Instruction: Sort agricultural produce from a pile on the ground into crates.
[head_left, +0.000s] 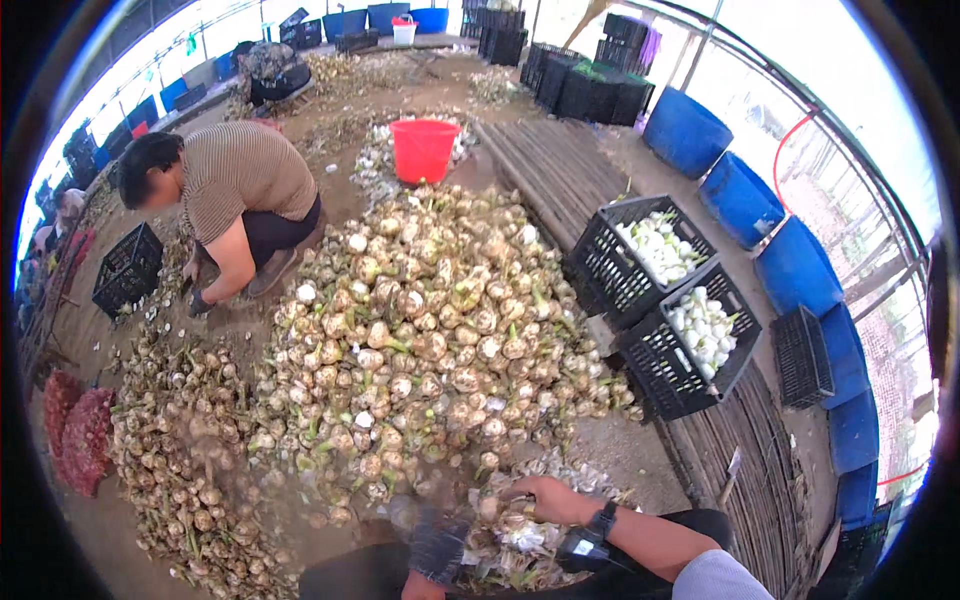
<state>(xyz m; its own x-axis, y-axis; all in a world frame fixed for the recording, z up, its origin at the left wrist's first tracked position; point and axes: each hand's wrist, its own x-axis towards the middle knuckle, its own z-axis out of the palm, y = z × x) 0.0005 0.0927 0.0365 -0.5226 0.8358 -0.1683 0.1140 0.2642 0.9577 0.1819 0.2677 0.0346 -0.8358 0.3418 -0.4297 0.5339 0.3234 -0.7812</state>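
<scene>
A large heap of soil-stained, onion-like bulbs (450, 322) with short green stems lies before me. Low in the view, my right hand (551, 500), bare with a dark watch at the wrist, has its fingers curled beside a pale bulb (489, 505). Whether it grips anything is unclear. My left hand (439, 544), in a dark glove, is blurred just left of it; its fingers cannot be made out. Papery peelings (525, 536) are piled between and beneath my hands.
Two black crates (637, 360) of white peeled bulbs (703, 330) stand at right on slatted matting (757, 442), where a knife (731, 472) lies. Beyond the heap is a red bucket (424, 150). A crouching person (247, 172) works at left, above more bulbs (187, 450) and red net sacks (86, 442).
</scene>
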